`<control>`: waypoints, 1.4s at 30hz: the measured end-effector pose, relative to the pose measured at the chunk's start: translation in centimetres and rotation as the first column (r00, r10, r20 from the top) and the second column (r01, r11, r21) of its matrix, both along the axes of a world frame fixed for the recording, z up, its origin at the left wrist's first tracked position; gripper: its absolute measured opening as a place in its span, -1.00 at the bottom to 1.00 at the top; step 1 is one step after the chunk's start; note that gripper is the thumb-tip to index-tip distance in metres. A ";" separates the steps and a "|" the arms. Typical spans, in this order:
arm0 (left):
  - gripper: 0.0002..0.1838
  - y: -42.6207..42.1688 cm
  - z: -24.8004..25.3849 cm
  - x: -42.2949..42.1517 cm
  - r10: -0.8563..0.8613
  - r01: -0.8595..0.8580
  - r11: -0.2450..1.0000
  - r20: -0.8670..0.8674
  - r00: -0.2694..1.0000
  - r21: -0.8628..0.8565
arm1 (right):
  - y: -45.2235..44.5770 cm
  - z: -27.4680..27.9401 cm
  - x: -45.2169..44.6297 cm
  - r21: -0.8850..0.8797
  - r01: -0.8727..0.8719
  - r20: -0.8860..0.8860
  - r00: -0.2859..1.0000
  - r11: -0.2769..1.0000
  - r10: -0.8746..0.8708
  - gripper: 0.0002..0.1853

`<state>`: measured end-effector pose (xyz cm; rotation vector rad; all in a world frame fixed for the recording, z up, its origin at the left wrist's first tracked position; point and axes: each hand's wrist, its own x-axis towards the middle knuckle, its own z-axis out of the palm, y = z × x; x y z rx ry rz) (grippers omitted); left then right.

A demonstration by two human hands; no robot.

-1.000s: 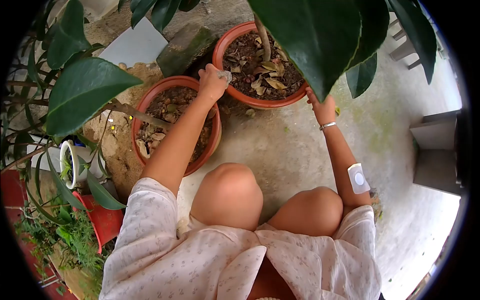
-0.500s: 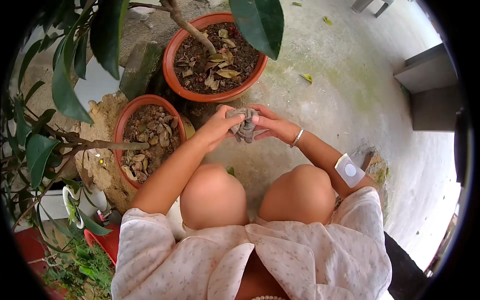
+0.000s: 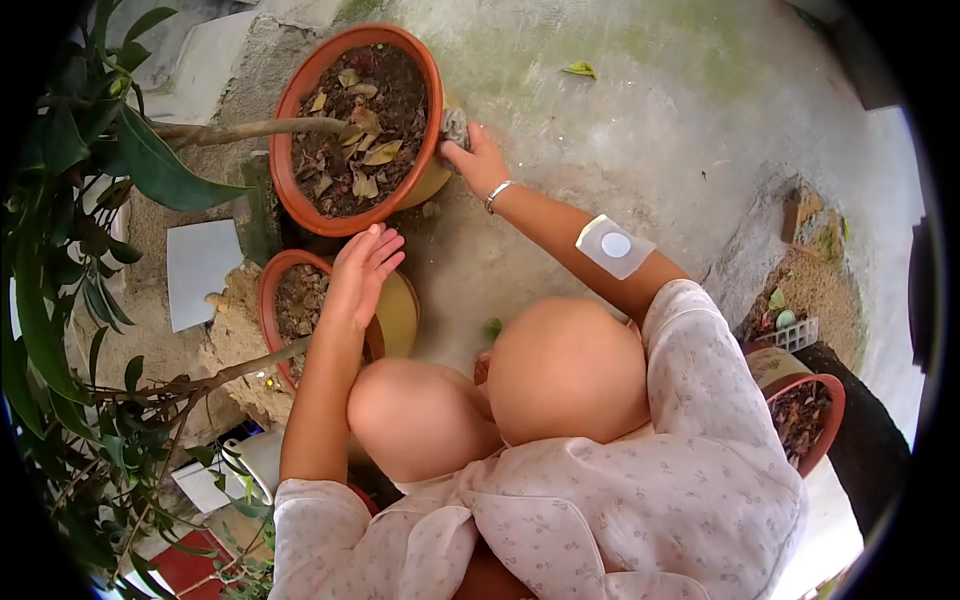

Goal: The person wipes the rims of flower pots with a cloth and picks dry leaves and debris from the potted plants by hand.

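My right hand (image 3: 479, 163) is closed on a crumpled grey rag (image 3: 455, 127) and holds it at the outer side of the larger orange-rimmed plant pot (image 3: 282, 140). That pot holds dark soil, dry leaves and a woody stem. Just below it, my left hand (image 3: 364, 270) is open, fingers stretched out, with nothing in it. This hand is over the edge of the smaller plant pot (image 3: 266, 300), partly hiding it. Whether the left fingertips touch the larger pot's rim, I cannot tell.
Leafy branches (image 3: 70, 330) crowd the left side. A white board (image 3: 203, 272) leans by a rough stone. Another plant pot (image 3: 815, 425) stands at lower right, near a broken brick patch (image 3: 805, 225). A yellow-green leaf (image 3: 580, 69) lies on the concrete floor (image 3: 620, 140).
Both hands were together on the rag. They have parted: the right has carried it to the larger pot's side, the left has let go and opened. The view has shifted.
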<state>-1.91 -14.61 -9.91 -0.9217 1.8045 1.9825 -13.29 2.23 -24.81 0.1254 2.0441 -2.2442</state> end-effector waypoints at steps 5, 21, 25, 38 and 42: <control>-0.50 0.2 -1.0 -0.2 -0.044 0.045 0.993 0.020 0.999 -0.107 | -6.4 -0.3 6.3 -0.205 -0.396 0.349 0.825 0.895 0.445 -0.51; -0.44 -0.7 -1.5 0.2 -0.081 0.078 0.992 -0.027 0.996 -0.097 | -0.4 0.7 -2.9 0.175 0.119 0.295 0.941 0.977 -0.167 -0.67; -0.44 -0.9 -3.4 -0.1 0.008 -0.009 1.000 0.051 0.999 0.009 | -2.9 -0.7 1.4 -0.240 0.026 0.498 0.861 0.970 0.101 -0.68; -0.54 -2.9 -3.7 0.7 0.280 -0.304 0.883 0.118 0.953 0.357 | -0.8 3.6 5.0 -0.860 -0.075 0.216 0.842 0.505 0.493 -0.73; -0.54 -3.1 -3.8 0.6 0.273 -0.282 0.880 0.080 0.959 0.381 | 2.4 3.9 1.2 -0.409 -0.186 0.179 0.943 0.893 0.279 -0.78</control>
